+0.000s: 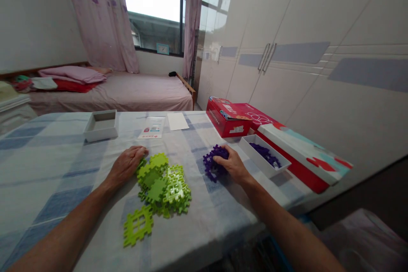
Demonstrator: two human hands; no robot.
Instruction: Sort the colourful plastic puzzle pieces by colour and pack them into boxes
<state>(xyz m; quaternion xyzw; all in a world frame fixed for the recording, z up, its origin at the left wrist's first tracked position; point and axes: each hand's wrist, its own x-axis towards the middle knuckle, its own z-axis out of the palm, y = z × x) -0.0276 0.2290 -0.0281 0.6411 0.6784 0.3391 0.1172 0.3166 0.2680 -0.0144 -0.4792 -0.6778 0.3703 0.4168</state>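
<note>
My right hand [234, 165] grips several purple interlocking plastic pieces [212, 165], thumb on the near face and the other fingers mostly hidden behind. They are at or just above the tablecloth. Palm down, my left hand [127, 165] rests against the left edge of a heap of lime-green interlocking pieces [159, 189]; its fingers lie stretched and close together. One green piece with a window-like grid [138, 225] lies at the near-left edge of the heap. More purple pieces [266, 154] fill a white box [270, 170] just right of my right hand.
A shallow white box [102, 134] stands at the far left of the table. A printed card [152, 129] and a blank white card [177, 121] lie at the far side. Red boxes [228, 121] and a long red-and-white box [306, 153] line the right edge. A bed stands beyond.
</note>
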